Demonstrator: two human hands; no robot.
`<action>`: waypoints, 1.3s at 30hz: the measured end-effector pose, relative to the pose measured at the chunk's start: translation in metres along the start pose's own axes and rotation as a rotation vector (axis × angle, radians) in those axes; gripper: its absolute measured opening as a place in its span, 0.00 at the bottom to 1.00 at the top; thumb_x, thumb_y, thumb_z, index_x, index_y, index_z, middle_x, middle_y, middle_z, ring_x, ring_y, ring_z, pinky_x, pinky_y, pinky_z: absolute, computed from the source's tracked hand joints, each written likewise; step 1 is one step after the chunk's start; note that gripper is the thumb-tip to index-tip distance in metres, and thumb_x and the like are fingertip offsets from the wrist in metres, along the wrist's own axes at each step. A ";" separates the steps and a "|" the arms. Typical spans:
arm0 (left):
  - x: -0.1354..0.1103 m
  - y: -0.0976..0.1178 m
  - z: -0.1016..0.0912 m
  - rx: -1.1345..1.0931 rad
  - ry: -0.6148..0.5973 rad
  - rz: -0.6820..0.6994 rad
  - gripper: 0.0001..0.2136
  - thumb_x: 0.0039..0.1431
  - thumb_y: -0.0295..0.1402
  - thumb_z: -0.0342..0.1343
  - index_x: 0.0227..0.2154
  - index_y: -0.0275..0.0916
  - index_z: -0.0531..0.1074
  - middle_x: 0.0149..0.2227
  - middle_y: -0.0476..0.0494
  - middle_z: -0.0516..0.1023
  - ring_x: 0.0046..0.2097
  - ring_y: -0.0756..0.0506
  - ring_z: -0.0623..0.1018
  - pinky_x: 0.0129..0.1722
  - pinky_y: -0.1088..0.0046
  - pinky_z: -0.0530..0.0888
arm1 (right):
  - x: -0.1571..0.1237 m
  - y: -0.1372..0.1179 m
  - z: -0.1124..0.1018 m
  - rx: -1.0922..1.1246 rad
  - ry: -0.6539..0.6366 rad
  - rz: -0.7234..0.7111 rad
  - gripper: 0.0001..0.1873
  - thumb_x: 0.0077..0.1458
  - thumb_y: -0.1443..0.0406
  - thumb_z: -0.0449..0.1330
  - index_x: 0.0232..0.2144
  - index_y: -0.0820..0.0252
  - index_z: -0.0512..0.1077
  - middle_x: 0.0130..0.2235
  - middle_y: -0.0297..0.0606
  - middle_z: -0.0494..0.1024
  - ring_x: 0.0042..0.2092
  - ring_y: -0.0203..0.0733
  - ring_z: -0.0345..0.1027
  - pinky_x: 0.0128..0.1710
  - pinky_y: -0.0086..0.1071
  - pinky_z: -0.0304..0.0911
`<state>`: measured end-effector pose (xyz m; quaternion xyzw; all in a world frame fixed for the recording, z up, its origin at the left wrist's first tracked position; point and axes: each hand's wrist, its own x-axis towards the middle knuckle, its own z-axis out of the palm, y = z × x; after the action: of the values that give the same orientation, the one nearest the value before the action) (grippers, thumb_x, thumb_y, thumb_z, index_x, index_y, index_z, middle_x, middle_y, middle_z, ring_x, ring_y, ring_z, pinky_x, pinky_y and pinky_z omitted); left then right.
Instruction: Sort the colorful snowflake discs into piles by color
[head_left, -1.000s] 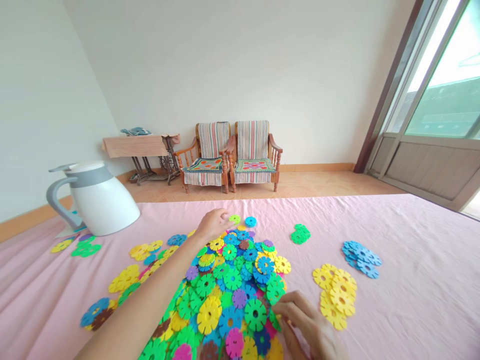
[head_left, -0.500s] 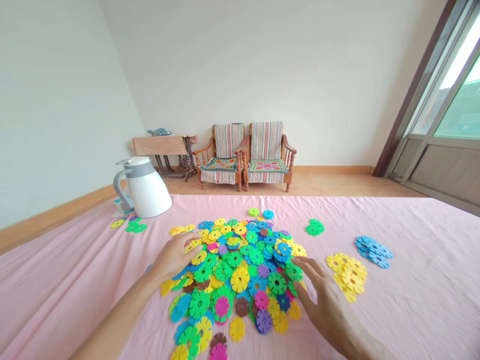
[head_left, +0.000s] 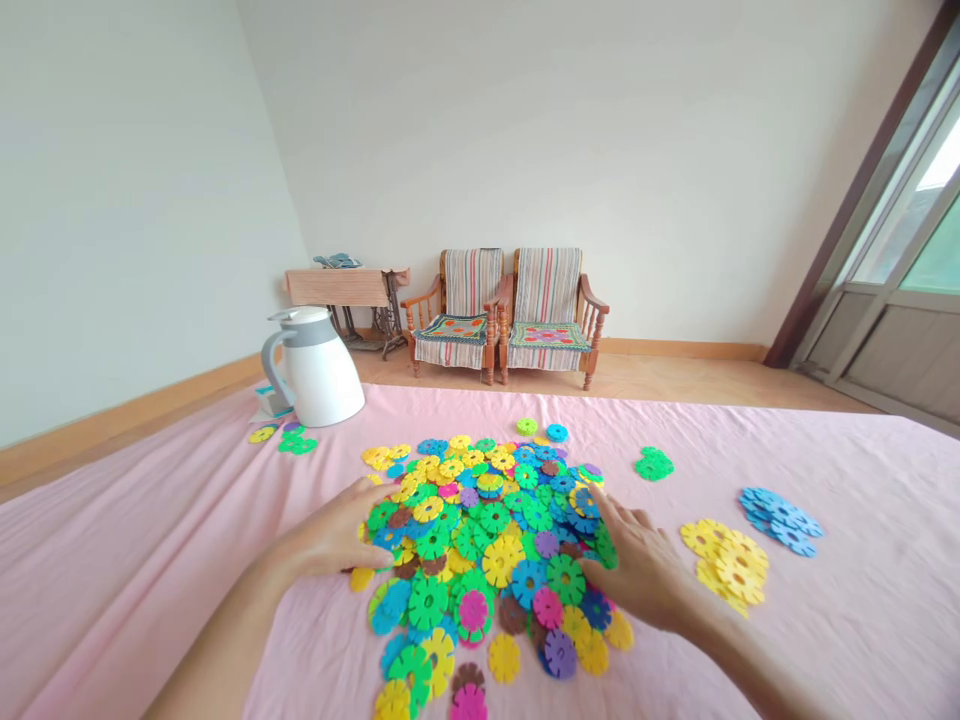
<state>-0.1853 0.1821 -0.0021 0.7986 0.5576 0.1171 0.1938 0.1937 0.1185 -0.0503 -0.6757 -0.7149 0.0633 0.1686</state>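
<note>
The left hand [head_left: 341,530] at 9 o'clock and the right hand [head_left: 637,555] at 3 flank one mixed-colour pile of flower-shaped plastic discs [head_left: 480,540], too many to count, on the pink-cloth-covered worktop [head_left: 862,620]. Both are loosely open, fingers spread against its edges, neither visibly gripping a disc. Farther out: one yellow cluster [head_left: 727,565] and one blue cluster [head_left: 776,518] near 3, one green cluster [head_left: 654,463] at 2, one white-and-grey jug [head_left: 326,385] between 10 and 11.
</note>
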 end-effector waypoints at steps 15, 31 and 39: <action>0.020 0.015 0.034 -0.017 0.141 0.118 0.24 0.43 0.22 0.51 0.47 0.40 0.70 0.41 0.43 0.74 0.44 0.43 0.75 0.46 0.69 0.69 | 0.016 -0.104 0.034 0.244 0.023 -0.218 0.44 0.40 0.80 0.51 0.63 0.65 0.52 0.59 0.53 0.61 0.60 0.55 0.53 0.56 0.49 0.54; 0.028 0.005 0.033 -0.239 0.316 -0.027 0.17 0.49 0.33 0.50 0.42 0.39 0.75 0.40 0.44 0.81 0.39 0.42 0.80 0.40 0.66 0.76 | 0.003 -0.104 0.017 0.506 0.053 -0.483 0.23 0.55 0.76 0.48 0.52 0.60 0.66 0.53 0.46 0.70 0.53 0.44 0.65 0.53 0.40 0.63; 0.025 0.035 0.039 -0.345 0.261 0.209 0.16 0.57 0.32 0.48 0.46 0.39 0.74 0.47 0.42 0.78 0.46 0.44 0.78 0.48 0.65 0.74 | -0.033 -0.051 0.010 0.366 0.032 -0.393 0.17 0.55 0.75 0.50 0.42 0.56 0.71 0.44 0.40 0.73 0.45 0.44 0.68 0.45 0.40 0.64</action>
<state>-0.1316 0.1877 -0.0230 0.7852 0.4638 0.3324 0.2404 0.1437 0.0833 -0.0487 -0.4834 -0.8061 0.1467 0.3083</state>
